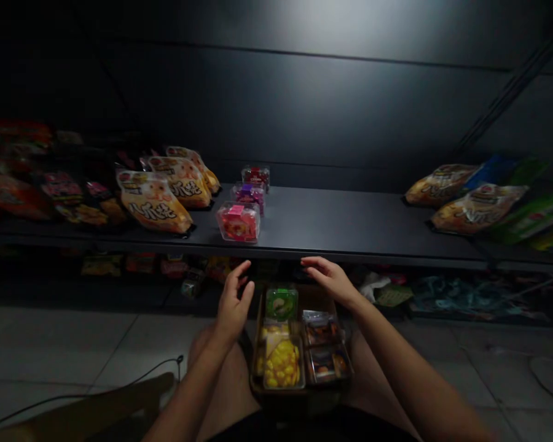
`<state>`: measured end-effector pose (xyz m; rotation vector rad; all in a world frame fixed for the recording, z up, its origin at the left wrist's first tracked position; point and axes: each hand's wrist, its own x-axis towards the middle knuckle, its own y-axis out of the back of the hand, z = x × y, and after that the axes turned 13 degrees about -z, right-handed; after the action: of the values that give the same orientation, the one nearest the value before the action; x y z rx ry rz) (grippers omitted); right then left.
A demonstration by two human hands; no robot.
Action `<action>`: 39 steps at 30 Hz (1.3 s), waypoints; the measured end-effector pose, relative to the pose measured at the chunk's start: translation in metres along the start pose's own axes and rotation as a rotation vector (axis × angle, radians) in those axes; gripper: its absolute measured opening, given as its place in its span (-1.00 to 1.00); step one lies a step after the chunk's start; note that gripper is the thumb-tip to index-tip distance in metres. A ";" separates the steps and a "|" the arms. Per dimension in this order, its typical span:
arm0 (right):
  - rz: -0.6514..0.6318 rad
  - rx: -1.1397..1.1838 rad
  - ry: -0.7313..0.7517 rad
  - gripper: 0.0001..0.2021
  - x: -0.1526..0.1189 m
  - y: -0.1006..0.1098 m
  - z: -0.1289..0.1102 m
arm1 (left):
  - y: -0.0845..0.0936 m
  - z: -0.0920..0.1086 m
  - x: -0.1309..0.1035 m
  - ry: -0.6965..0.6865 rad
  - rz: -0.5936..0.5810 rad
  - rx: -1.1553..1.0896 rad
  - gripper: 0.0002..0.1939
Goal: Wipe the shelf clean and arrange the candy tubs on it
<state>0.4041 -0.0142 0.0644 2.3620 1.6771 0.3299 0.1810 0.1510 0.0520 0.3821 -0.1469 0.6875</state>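
My left hand (235,301) hovers over the left edge of a cardboard box (257,383), fingers apart and nothing in it. Above the box's right side, my right hand (330,279) is likewise empty, its fingers loosely bent. Inside the box lie a green-topped clear pack (281,303), a clear pack of yellow pieces (282,363) and dark brown packs (321,329). On the shelf just beyond my hands, three small clear boxes stand in a row from front to back: a red-pink one (239,222), a purple one (250,195) and a dark red one (257,177).
The grey shelf (332,221) has a front edge close beyond my hands. Yellow snack bags (152,201) stand left of the clear boxes, and similar bags (477,207) lean at the right. A lower shelf holds more packs. A black cable (120,388) crosses the tiled floor.
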 end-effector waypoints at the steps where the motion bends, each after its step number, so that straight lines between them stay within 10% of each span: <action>1: -0.033 -0.065 -0.050 -0.69 -0.018 0.009 0.013 | -0.012 -0.006 -0.014 0.060 -0.100 -0.019 -0.55; 8: -0.254 -0.267 -0.322 -0.49 -0.128 0.039 0.080 | -0.092 -0.050 -0.080 0.464 -0.572 -0.262 -0.35; 16: -0.205 0.103 -0.288 -0.44 -0.147 0.010 0.084 | -0.127 -0.041 -0.092 0.546 -0.557 -0.312 -0.35; 28: 0.057 0.423 -0.169 -0.38 -0.126 0.007 0.032 | -0.103 0.013 -0.059 0.417 -0.359 -0.343 -0.42; 39: 0.378 0.191 -0.046 -0.59 -0.055 0.022 -0.022 | -0.089 0.060 0.003 0.214 -0.271 -0.491 -0.45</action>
<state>0.3994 -0.0722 0.0898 2.8039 1.2850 0.1801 0.2401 0.0661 0.0820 -0.1421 -0.0553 0.4008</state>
